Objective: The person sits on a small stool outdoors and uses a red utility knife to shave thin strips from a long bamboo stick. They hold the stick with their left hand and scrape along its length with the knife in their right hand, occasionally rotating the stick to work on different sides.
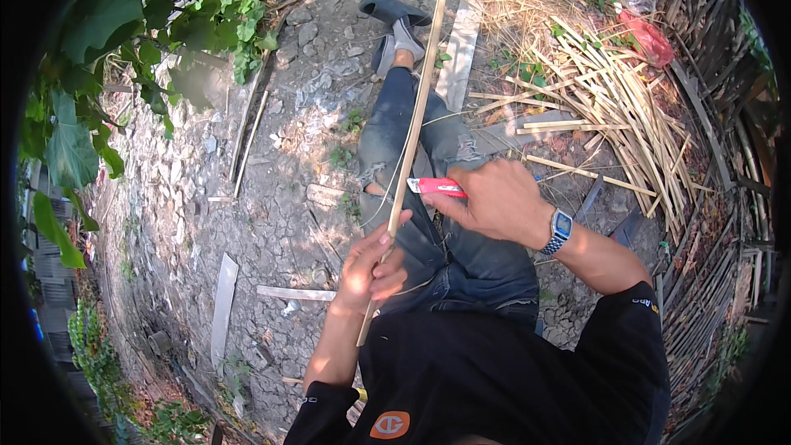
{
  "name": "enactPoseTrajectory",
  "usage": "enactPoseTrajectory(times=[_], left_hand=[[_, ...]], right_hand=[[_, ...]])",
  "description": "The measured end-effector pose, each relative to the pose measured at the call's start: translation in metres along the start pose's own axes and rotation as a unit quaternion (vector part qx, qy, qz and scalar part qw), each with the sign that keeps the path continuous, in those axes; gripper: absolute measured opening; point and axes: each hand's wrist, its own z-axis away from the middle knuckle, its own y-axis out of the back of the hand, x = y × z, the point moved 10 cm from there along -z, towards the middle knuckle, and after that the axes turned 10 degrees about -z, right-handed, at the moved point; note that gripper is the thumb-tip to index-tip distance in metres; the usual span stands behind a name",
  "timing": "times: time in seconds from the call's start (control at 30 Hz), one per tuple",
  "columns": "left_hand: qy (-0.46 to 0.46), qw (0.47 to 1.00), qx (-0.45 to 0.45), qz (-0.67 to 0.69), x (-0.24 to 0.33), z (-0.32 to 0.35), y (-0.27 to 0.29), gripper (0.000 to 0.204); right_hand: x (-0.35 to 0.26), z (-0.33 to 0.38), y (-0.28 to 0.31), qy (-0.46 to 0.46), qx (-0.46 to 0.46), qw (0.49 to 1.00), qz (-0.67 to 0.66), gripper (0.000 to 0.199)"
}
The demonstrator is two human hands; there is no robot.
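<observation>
From my remote seat I see the left hand (371, 268) closed around the lower part of a long, thin, pale bamboo strip (414, 128), which runs from near the black shirt up over the knees in worn blue jeans (449, 222) and ends well beyond the grey slip-on shoe (394, 10). The right hand (494, 198), with a blue square wristwatch (560, 231) on its wrist, is gripped on a red-handled utility knife (437, 188) whose tip meets the strip just above the left thumb. My worry is how close the cutting end sits to that thumb and to the thigh beneath: if the blade catches on a knot or the strip flexes, I judge it could skid toward the fingers or into the denim. The strip is long and unsupported at its far end, so it may whip or split unevenly. The blade itself is too small for me to make out, and I cannot tell how far it has entered the bamboo. A heap of split bamboo slats (610, 107) lies to the right on the cracked stony ground (272, 222), a red plastic bag (651, 41) beyond it; green leaves (165, 16) blur the upper left.
</observation>
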Motion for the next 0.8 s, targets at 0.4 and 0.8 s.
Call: enactPoseTrajectory(times=[0.4,0.8], left_hand=[[0.005,0.996,0.045,-0.073,0.0033,-0.0006,0.0014,0.046],[-0.006,0.991,0.060,-0.117,0.0056,-0.0014,0.0035,0.044]], right_hand=[[0.0001,0.0017,0.0033,0.025,0.039,0.999,-0.010,0.057],[0.0011,0.0038,0.0021,0.030,0.026,0.999,0.036,0.054]])
